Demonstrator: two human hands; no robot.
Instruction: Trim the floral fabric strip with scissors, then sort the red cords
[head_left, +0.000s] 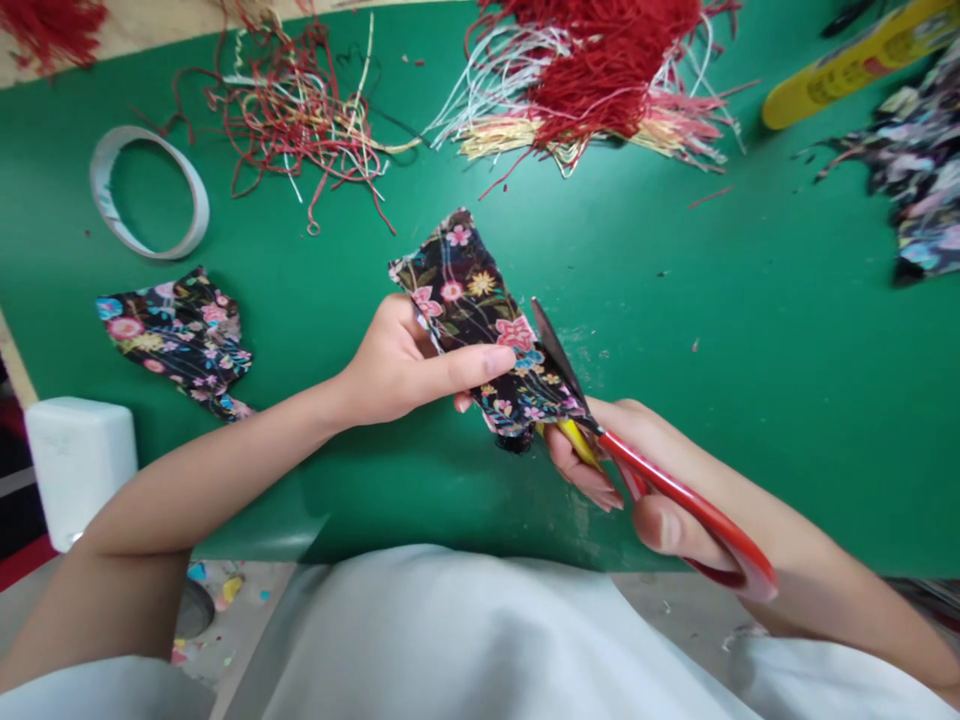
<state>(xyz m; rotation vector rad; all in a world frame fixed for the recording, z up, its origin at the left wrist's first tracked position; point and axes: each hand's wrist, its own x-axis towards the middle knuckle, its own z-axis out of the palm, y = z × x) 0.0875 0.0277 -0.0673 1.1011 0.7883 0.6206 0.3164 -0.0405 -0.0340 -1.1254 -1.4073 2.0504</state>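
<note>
My left hand [420, 370] grips a piece of black floral fabric [480, 290], thumb on top and fingers beneath it. The fabric is held above the green table and tapers toward its lower right edge. Red-handled scissors [675, 490] are in my right hand [667, 530], with the thumb through the red loop. Their dark blade lies along the right edge of the fabric, the other blade being hidden below it. Something yellow shows between my right fingers, and I cannot make out what it is. A small dark object pokes out under the fabric's lower end.
Another floral fabric piece [184, 335] lies at left, below a white tape ring [150, 192]. Tangled cords [300, 110] and red tassels [607, 70] sit at the back. A yellow tube [847, 70], a fabric pile [922, 170] and a white box [82, 465] flank the green table [750, 300].
</note>
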